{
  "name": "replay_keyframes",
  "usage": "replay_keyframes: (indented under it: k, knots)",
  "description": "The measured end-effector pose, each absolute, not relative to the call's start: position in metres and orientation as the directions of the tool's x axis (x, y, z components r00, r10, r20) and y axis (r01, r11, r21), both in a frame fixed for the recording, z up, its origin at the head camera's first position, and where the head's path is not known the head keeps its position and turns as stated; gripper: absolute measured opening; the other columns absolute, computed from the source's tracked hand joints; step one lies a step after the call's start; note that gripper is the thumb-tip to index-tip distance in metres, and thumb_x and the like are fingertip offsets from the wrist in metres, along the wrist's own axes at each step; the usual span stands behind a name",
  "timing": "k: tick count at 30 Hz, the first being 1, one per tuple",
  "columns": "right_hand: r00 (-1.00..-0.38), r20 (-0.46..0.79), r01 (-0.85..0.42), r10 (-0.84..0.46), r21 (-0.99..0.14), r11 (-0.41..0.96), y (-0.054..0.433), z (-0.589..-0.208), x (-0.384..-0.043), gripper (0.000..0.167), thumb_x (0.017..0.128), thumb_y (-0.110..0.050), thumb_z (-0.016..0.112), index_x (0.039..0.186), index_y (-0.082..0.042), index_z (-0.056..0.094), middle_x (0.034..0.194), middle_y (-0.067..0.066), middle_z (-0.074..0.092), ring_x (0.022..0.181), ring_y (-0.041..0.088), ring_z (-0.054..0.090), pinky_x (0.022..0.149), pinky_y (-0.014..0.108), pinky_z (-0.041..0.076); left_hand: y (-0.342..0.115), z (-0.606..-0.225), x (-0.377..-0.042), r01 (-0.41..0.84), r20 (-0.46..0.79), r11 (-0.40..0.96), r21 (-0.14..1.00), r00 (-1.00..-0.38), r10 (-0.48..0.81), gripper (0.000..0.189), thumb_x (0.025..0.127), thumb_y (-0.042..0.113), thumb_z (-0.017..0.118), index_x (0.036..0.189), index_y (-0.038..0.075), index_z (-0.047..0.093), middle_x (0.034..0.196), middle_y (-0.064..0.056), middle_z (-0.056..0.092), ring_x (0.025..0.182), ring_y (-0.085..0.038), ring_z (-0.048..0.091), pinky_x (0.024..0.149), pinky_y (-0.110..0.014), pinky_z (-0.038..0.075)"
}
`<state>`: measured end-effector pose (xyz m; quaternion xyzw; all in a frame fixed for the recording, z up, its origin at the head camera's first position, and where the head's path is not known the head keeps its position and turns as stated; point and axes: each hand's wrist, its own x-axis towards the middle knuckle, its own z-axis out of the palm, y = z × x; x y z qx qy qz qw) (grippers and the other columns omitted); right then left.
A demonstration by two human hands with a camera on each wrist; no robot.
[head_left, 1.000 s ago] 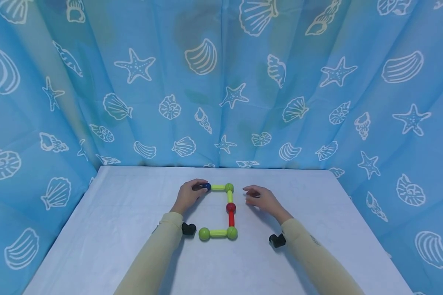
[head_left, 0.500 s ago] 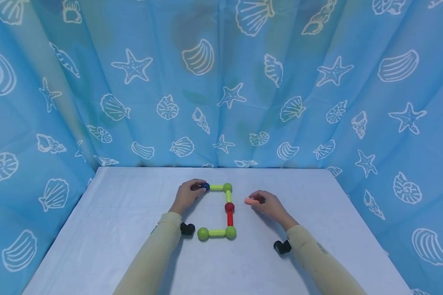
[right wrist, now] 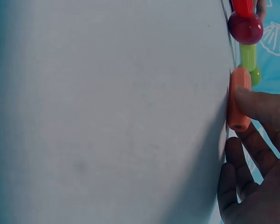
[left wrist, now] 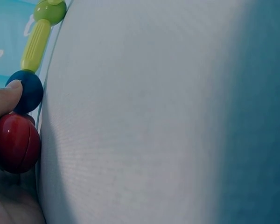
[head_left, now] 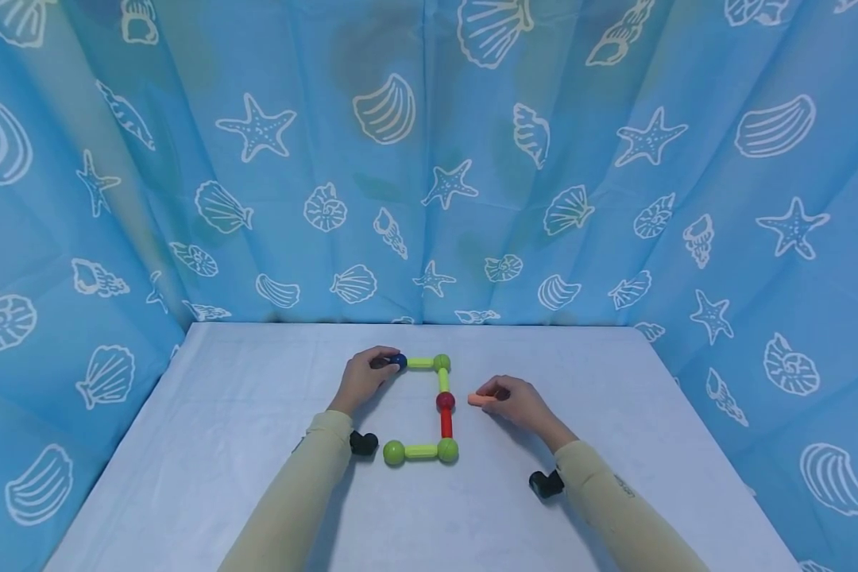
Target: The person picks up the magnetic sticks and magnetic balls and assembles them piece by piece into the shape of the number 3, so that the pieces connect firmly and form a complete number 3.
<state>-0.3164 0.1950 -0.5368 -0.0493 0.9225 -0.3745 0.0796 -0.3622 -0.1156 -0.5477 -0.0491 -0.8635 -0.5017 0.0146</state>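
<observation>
A chain of magnetic balls and rods lies on the table. It has a blue ball (head_left: pixel 398 362), a green rod (head_left: pixel 420 363), a green ball (head_left: pixel 441 363), a red ball (head_left: pixel 446 401), a red rod (head_left: pixel 446 423) and two front green balls. My left hand (head_left: pixel 361 380) holds the blue ball at the chain's far left end, thumb on it. A second red ball (left wrist: pixel 17 143) shows against that palm in the left wrist view, hidden from the head view. Between thumb and fingers my right hand (head_left: pixel 518 401) pinches an orange rod (right wrist: pixel 240 99), its free end pointing at the chain's red ball, a small gap away.
At the chain's front, a green rod (head_left: pixel 422 452) joins the left green ball (head_left: pixel 394 453) to the right one (head_left: pixel 447 450). A white cloth covers the table (head_left: pixel 257 445). Behind it hangs a blue shell-patterned curtain (head_left: pixel 429 159). Black wrist cameras sit at both sleeves.
The orange rod, mostly hidden in the right hand at first, has come into view. The right hand drew back right, then moved slightly toward the red ball. The left hand stays put.
</observation>
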Motion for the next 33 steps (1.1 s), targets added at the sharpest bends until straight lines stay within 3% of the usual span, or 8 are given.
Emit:
replay_keyframes:
  k: [7,22,33]
  knots:
    - [-0.977,-0.097,-0.076,-0.192,-0.680,0.729,0.1938,-0.5366,-0.3131,0.014,0.090,-0.013,0.078,0.100,-0.021,0.072,0.099,-0.004,0.066,0.093,0.020,0.056,0.085,0.036,0.051,-0.1142,-0.5463,-0.3609,0.085,0.065,0.489,0.868,-0.996,0.057,0.032,0.096,0.017,0.072,0.128,0.015,0.070,0.129,-0.008,0.067,0.116,-0.024,0.064,0.098,-0.040,0.052]
    - [-0.978,-0.069,-0.103,-0.199,-0.666,0.739,0.1951,-0.5398,-0.3109,0.016,0.090,-0.013,0.078,0.103,-0.020,0.072,0.102,-0.005,0.066,0.097,0.019,0.056,0.091,0.040,0.052,-0.1135,-0.5497,-0.3647,0.070,0.050,0.491,0.869,-0.997,0.054,0.032,0.096,0.016,0.072,0.128,0.015,0.070,0.129,-0.008,0.067,0.115,-0.024,0.064,0.095,-0.040,0.054]
    - [-0.980,-0.061,-0.103,-0.191,-0.662,0.742,0.1948,-0.5385,-0.3101,0.018,0.090,-0.014,0.078,0.107,-0.018,0.073,0.105,-0.004,0.067,0.098,0.020,0.057,0.092,0.041,0.052,-0.1132,-0.5504,-0.3653,0.070,0.050,0.492,0.868,-0.997,0.052,0.032,0.096,0.017,0.072,0.128,0.015,0.070,0.130,-0.008,0.067,0.119,-0.025,0.063,0.102,-0.043,0.050]
